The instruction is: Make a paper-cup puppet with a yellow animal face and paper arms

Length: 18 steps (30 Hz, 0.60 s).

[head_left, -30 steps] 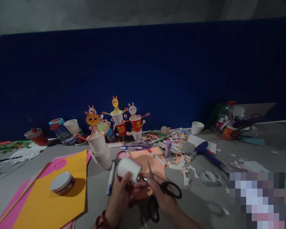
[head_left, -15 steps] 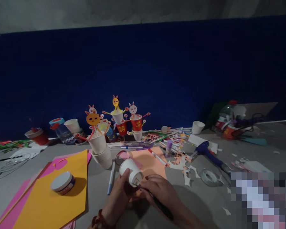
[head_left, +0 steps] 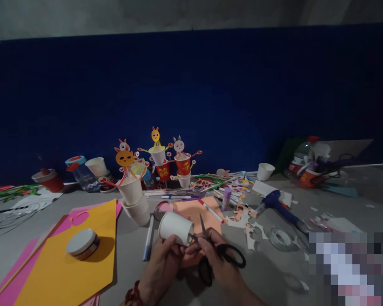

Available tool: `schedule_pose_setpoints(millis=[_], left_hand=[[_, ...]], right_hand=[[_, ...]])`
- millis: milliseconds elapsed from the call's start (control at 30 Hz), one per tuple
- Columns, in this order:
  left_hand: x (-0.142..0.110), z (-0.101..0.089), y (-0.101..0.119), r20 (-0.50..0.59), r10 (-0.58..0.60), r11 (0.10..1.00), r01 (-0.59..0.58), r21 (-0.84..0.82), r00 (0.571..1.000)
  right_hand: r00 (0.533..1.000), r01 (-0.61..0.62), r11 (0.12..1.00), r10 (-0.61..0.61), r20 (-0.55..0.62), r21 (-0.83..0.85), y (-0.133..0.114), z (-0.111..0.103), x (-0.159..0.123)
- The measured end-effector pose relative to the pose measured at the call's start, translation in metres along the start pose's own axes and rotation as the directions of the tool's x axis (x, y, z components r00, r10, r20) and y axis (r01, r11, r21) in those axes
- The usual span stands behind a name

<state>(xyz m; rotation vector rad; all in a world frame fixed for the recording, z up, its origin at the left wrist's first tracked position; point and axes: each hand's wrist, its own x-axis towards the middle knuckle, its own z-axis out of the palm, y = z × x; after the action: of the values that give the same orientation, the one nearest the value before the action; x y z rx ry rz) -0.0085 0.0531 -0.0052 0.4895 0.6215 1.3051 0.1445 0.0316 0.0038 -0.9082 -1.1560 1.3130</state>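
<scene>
My left hand (head_left: 161, 265) grips a white paper cup (head_left: 175, 227) lying on its side, its bottom pointing left and its mouth toward the right. My right hand (head_left: 215, 259) holds black-handled scissors (head_left: 218, 257) with fingers through the loops. The blades are parted, one pointing up just right of the cup's rim. Both hands are low in the middle of the view, above an orange paper sheet (head_left: 198, 212) on the grey table (head_left: 274, 276).
A yellow sheet (head_left: 67, 263) over pink ones carries a round tin (head_left: 82, 243) at left. Stacked white cups (head_left: 134, 202) and cup puppets (head_left: 166, 163) stand behind. A blue marker (head_left: 148, 238), glue stick (head_left: 225, 197), blue glue gun (head_left: 277, 204), tape roll (head_left: 279, 238) and paper scraps lie around.
Half a second ago my right hand covered the scissors against the cup's rim. Now the scissors are turned out, handles visible and blades apart, and the cup lies more level.
</scene>
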Motion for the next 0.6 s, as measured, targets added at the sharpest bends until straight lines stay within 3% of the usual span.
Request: schedule_pose_setpoints(millis=[133,267,367,467,600], left_hand=[[0.004,-0.001,0.001,0.032,-0.083,0.996,0.083,-0.017,0.996],[0.002,0.007,0.006,0.007,-0.150,0.988,0.150,0.022,0.989],[-0.002,0.011,0.009,-0.012,-0.177,0.982,0.177,0.064,0.984],[-0.004,0.009,0.008,-0.025,-0.130,0.989,0.132,0.062,0.991],[-0.004,0.008,0.004,-0.019,-0.051,0.998,0.052,0.041,0.999]], right_hand=[[0.983,0.180,0.952,-0.164,0.082,-0.248,-0.004,-0.005,-0.001],[0.971,0.231,0.899,-0.187,0.152,-0.372,-0.004,-0.006,-0.003],[0.989,0.128,0.960,-0.104,0.107,-0.251,-0.003,-0.004,-0.002],[0.999,0.021,0.997,-0.017,0.051,-0.077,-0.001,-0.002,-0.001],[1.000,0.008,0.998,-0.008,0.007,-0.056,-0.003,-0.003,-0.003]])
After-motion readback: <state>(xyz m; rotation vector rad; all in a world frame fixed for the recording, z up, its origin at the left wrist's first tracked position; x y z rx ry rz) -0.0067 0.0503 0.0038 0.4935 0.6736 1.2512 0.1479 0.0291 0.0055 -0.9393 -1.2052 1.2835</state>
